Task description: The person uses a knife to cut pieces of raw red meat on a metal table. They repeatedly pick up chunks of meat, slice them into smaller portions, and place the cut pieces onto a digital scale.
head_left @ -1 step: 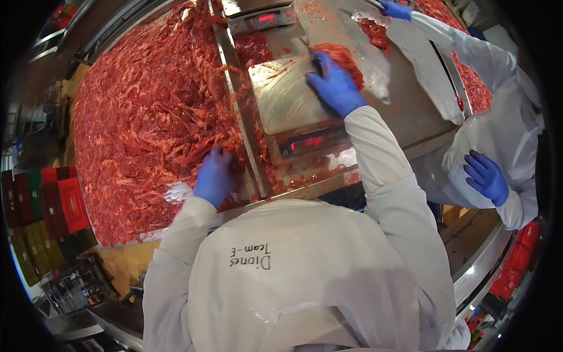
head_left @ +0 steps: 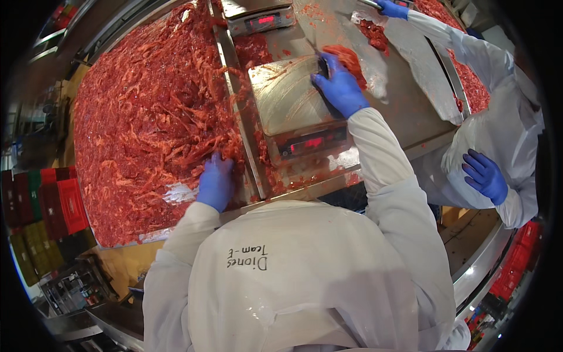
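My left hand (head_left: 215, 183), in a blue glove, is at the near right edge of a big heap of shredded raw meat (head_left: 146, 123). Its fingers curl into the meat and their tips are partly hidden. My right hand (head_left: 345, 91), also gloved in blue, is closed around a dark, slim tool (head_left: 323, 66) at the right edge of the scale plate (head_left: 284, 97); what kind of tool it is I cannot make out. Just beyond that hand lies a clump of orange-red meat (head_left: 350, 61). The scale's red display (head_left: 308, 144) faces me, and its plate carries only smears.
A metal divider (head_left: 234, 97) separates the heap from the scale. A second scale (head_left: 261, 22) stands farther back. On the right, a co-worker's gloved hand (head_left: 487, 179) hangs beside a clear plastic sheet (head_left: 416, 70). Red crates (head_left: 71, 205) are stacked at far left.
My right hand and the meat clump beside it have shifted slightly to the right. My left hand is turned a little, its fingers still in the meat.
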### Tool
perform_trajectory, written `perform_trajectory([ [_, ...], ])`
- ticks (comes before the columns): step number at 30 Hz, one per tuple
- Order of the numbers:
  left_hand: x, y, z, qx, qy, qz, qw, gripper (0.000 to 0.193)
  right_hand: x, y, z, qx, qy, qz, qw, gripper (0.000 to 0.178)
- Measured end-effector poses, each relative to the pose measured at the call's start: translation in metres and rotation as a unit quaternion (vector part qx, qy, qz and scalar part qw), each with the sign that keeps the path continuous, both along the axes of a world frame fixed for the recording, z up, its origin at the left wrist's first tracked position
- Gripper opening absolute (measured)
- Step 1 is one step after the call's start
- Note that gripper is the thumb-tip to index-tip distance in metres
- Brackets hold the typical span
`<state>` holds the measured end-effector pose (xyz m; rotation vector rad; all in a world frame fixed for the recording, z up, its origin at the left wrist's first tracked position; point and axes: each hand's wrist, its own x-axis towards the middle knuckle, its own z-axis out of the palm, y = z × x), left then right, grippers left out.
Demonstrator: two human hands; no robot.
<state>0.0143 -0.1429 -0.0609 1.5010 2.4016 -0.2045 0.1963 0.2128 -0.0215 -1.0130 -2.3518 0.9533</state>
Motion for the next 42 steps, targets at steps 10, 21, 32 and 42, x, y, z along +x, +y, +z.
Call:
perform_trajectory([
  [10,-0.054,0.079,0.097,0.188,-0.272,-0.055,0.942,0.032,0.060,-0.086,0.013,-0.267,0.210,0.028,0.940,0.050],
  [21,-0.005,0.192,0.073,0.374,-0.278,-0.171,0.868,0.047,0.107,-0.102,0.021,-0.321,0.316,-0.080,0.889,0.046],
  [32,-0.011,0.052,0.021,0.152,-0.394,0.077,0.903,0.018,0.159,-0.121,-0.006,-0.360,0.252,-0.147,0.886,0.044],
  [42,-0.035,0.138,0.078,0.311,-0.202,-0.031,0.928,0.042,0.109,-0.121,0.043,-0.343,0.253,-0.069,0.902,0.044],
])
